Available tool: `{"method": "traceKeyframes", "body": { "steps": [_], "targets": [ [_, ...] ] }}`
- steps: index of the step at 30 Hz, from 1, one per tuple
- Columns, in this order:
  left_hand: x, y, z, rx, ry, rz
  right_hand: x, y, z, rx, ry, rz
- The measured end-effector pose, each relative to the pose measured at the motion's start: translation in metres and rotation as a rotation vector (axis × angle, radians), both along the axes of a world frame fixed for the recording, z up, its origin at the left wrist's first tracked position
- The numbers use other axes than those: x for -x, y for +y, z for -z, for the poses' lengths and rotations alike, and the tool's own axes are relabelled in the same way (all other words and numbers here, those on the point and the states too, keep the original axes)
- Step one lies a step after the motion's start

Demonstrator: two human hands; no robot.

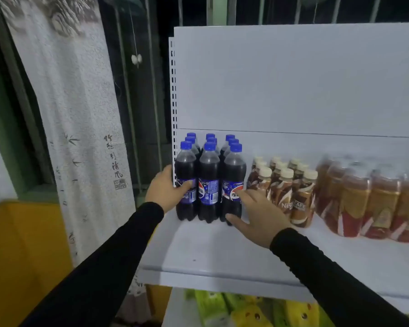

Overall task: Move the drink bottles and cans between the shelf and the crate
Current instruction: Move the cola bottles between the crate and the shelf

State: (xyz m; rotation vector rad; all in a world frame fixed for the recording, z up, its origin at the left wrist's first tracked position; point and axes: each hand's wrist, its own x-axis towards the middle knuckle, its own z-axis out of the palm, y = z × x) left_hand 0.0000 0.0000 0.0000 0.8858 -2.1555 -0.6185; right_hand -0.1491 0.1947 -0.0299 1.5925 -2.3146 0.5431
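Standing at the left end of a white shelf [222,251], a block of blue-capped cola bottles [208,182] was flanked by both hands. The left hand [165,190] lay against the block's nine o'clock side, thumb across the front-left bottle's label, while the right hand [257,213] was spread wide at its four o'clock corner, fingertips touching the front-right bottle. At three o'clock from the colas stood cream-capped coffee bottles [286,190], and further that way a shrink-wrapped pack of amber drinks [373,201].

Glossy plastic cola bottles [209,182], matt shelf [222,251]
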Motion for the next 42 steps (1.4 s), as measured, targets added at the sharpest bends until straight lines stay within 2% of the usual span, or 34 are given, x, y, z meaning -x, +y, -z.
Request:
{"method": "traceKeyframes", "body": {
  "steps": [3, 7, 14, 17, 20, 23, 29, 36, 39, 42],
  "targets": [
    [0.018, -0.011, -0.002, -0.079, 0.128, -0.003, 0.012, -0.009, 0.005, -0.009, -0.016, -0.043],
    [0.029, -0.019, 0.001, -0.191, 0.163, 0.026, 0.011, -0.020, 0.013, -0.043, -0.055, -0.084],
    [0.005, -0.020, 0.003, -0.218, 0.222, 0.113, -0.015, -0.040, 0.019, -0.015, -0.196, -0.100],
    [-0.017, -0.021, 0.010, -0.294, 0.343, 0.145, -0.037, -0.052, 0.020, 0.039, -0.281, -0.129],
    [-0.033, -0.019, 0.013, -0.452, 0.476, 0.193, -0.058, -0.064, 0.021, 0.088, -0.387, -0.178],
    [-0.044, -0.008, 0.007, -0.510, 0.544, 0.251, -0.074, -0.073, 0.024, 0.126, -0.477, -0.218],
    [-0.047, 0.000, 0.002, -0.465, 0.515, 0.294, -0.082, -0.071, 0.027, 0.220, -0.694, -0.225],
    [-0.052, -0.007, 0.004, -0.630, 0.511, 0.410, -0.071, -0.059, 0.030, 0.197, -0.926, -0.340],
    [-0.052, -0.011, 0.001, -0.698, 0.535, 0.443, -0.068, -0.056, 0.030, 0.162, -0.972, -0.383],
    [-0.049, -0.011, 0.003, -0.681, 0.556, 0.443, -0.066, -0.056, 0.032, 0.135, -0.962, -0.376]
  ]
}}
